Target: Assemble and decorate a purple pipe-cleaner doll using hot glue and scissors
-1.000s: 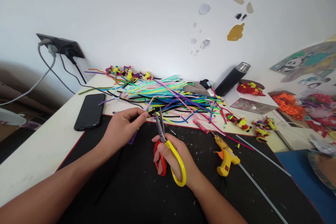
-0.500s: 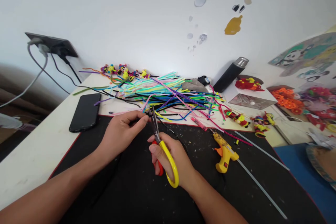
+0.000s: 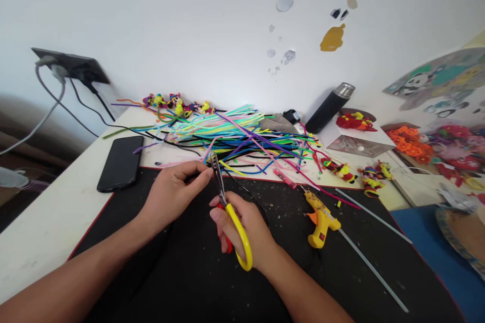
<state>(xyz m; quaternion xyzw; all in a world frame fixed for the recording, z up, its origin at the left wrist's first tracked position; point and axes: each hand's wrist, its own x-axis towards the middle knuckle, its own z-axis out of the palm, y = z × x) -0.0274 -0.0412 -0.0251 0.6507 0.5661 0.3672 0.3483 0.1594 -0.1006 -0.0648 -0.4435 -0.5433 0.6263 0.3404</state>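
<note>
My left hand [image 3: 178, 189] is pinched, thumb against forefinger, on what looks like a thin black pipe cleaner [image 3: 193, 177]; most of it is hidden by the fingers or lost against the dark mat. Right beside those fingertips stand the blades of a pair of scissors [image 3: 242, 234] with one yellow and one red handle loop. My right hand [image 3: 252, 224] is wrapped round the handles, thumb through the yellow loop. The blades point away from me, their tips slightly apart. Just beyond lies a heap of coloured pipe cleaners [image 3: 227, 128].
A black mat [image 3: 182, 282] covers the front of the white table. A phone [image 3: 120, 164] lies left; a yellow glue gun [image 3: 322, 217] with a long glue stick [image 3: 373, 267] lies right. Behind are a black flask [image 3: 329, 107], a small box [image 3: 359, 144] and several little figures [image 3: 371, 180].
The whole view has shifted slightly. The scissors and my right hand have come a little left, with the blades now closer to my left fingertips. Both grips are unchanged.
</note>
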